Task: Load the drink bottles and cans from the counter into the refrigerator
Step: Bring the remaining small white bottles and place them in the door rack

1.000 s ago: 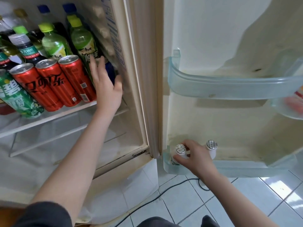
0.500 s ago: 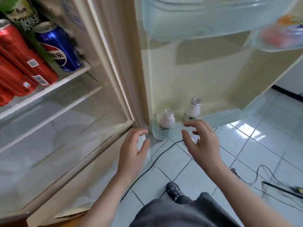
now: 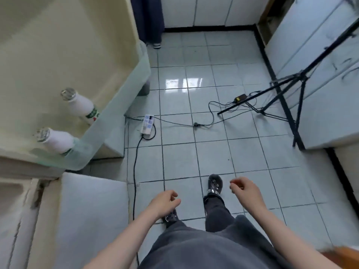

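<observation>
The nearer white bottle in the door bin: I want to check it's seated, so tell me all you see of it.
The bottle is small, white, plastic by its look, with a narrow neck and silvery foil top. It stands in the door bin near its corner, its foot veiled by the bin's translucent front. A second bottle stands apart beside it. Nothing holds it.

Nothing legible anywhere: only a blurred green-and-red print, too smeared to read, low on the farther white bottle (image 3: 80, 105) and partly hidden behind the translucent front wall of the door shelf (image 3: 120, 98), plus unreadable blue marks on the power strip (image 3: 147, 124).
</observation>
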